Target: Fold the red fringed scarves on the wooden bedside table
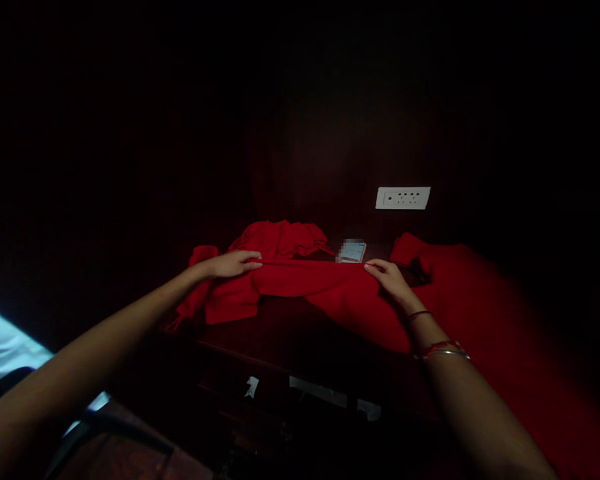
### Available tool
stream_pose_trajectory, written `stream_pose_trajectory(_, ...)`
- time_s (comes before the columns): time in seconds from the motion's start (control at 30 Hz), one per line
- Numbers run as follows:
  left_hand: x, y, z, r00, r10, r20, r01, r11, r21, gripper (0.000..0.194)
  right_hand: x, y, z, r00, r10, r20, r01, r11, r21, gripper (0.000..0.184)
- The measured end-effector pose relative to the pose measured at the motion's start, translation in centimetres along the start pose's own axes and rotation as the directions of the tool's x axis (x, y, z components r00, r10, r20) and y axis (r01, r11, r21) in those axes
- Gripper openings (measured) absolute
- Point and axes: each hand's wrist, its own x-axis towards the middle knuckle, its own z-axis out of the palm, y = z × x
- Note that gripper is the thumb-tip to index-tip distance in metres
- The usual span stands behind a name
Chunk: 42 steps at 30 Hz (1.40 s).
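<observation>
A length of red cloth [300, 279] is stretched sideways over a dark tabletop. My left hand [234, 263] pinches its upper edge at the left, thumb and fingers closed. At the other end my right hand [386, 275] grips the same edge between thumb and fingertips, with bands round the wrist. Between the hands the edge runs nearly straight, and the cloth hangs loosely below it. More red fabric [480, 320] spreads to the right, partly behind my right forearm. Whether it joins the held piece, I cannot tell.
Crumpled red cloth [285, 237] lies behind my left hand. A small pale card or screen [353, 251], partly blurred out, is beyond the stretched edge. A white socket plate [403, 198] sits on the dark back wall. Something white [5, 340] shows at far left.
</observation>
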Motion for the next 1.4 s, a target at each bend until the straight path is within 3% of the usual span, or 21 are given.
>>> stream_pose_trajectory(0.17,-4.8,2.6,-8.1,0.991,-0.131,0.01,0.131,0.983,-0.132,0.038,-0.1,-2.9,-1.0,0.972,0.034,0.234,-0.062,0.992,0.113,0.03)
stream_pose_trajectory(0.23,-5.6,3.2,-10.1,0.988,-0.151,0.025,0.153,0.97,-0.188,0.041,0.0,-3.5,-1.5,0.962,0.019,0.271,-0.056,0.99,0.131,0.03)
stream_pose_trajectory(0.3,-4.9,2.8,-10.7,0.981,-0.18,0.071,0.19,0.964,-0.186,0.042,0.2,-3.4,-1.7,0.96,0.008,0.279,-0.04,0.993,0.112,0.03)
stream_pose_trajectory(0.37,-2.9,1.4,-9.8,0.96,-0.22,0.173,0.239,0.966,-0.094,0.041,0.5,-2.7,-1.5,0.963,0.004,0.269,-0.015,0.999,0.038,0.031)
stream_pose_trajectory(0.47,1.2,-1.4,-6.1,0.903,-0.25,0.35,0.211,0.966,0.146,0.035,0.8,-1.0,-0.3,0.978,-0.008,0.208,0.05,0.979,-0.198,0.027)
stream_pose_trajectory(0.57,4.4,-3.4,-1.4,0.897,-0.319,0.305,0.202,0.911,0.359,0.039,0.6,0.2,1.1,0.979,0.025,0.2,0.08,0.865,-0.496,0.023)
stream_pose_trajectory(0.63,5.2,-3.9,1.2,0.904,-0.32,0.284,0.155,0.864,0.479,0.045,0.3,0.2,1.8,0.975,0.079,0.206,0.076,0.757,-0.649,0.029)
stream_pose_trajectory(0.7,4.9,-4.0,2.8,0.926,-0.285,0.246,0.098,0.814,0.572,0.051,-0.1,-0.4,2.0,0.975,0.102,0.196,0.074,0.685,-0.725,0.038)
stream_pose_trajectory(0.8,3.3,-3.2,3.8,0.979,-0.181,0.092,0.074,0.74,0.669,0.057,-0.4,-1.7,1.8,0.973,0.083,0.215,0.096,0.702,-0.706,0.049)
stream_pose_trajectory(0.87,2.1,-1.8,4.5,0.995,-0.084,-0.058,0.101,0.729,0.677,0.056,-0.5,-2.5,1.7,0.961,0.099,0.258,0.102,0.74,-0.664,0.056)
stream_pose_trajectory(0.97,0.8,1.4,6.9,0.977,0.067,-0.204,0.059,0.83,0.554,0.045,-1.1,-3.3,1.8,0.914,0.192,0.356,0.083,0.772,-0.63,0.067)
stream_pose_trajectory(1.07,0.2,3.4,10.0,0.99,0.073,-0.118,-0.021,0.919,0.393,0.054,-2.4,-3.5,2.4,0.864,0.341,0.371,-0.009,0.746,-0.666,0.075)
stream_pose_trajectory(1.13,-0.2,2.7,11.5,1.0,-0.02,0.007,0.017,0.944,0.33,0.061,-3.7,-3.3,2.7,0.83,0.466,0.307,-0.113,0.68,-0.725,0.074)
stream_pose_trajectory(1.2,-0.7,0.7,12.0,0.992,-0.086,0.093,0.053,0.95,0.308,0.061,-4.8,-2.9,2.7,0.816,0.526,0.24,-0.171,0.616,-0.769,0.072)
stream_pose_trajectory(1.3,-1.5,-2.6,11.6,0.993,-0.01,0.119,-0.025,0.955,0.294,0.057,-5.8,-2.2,2.4,0.83,0.511,0.223,-0.151,0.59,-0.793,0.07)
stream_pose_trajectory(1.4,-2.1,-3.3,10.8,0.994,0.072,0.085,-0.096,0.939,0.33,0.053,-6.0,-2.1,2.2,0.811,0.531,0.246,-0.132,0.575,-0.808,0.069)
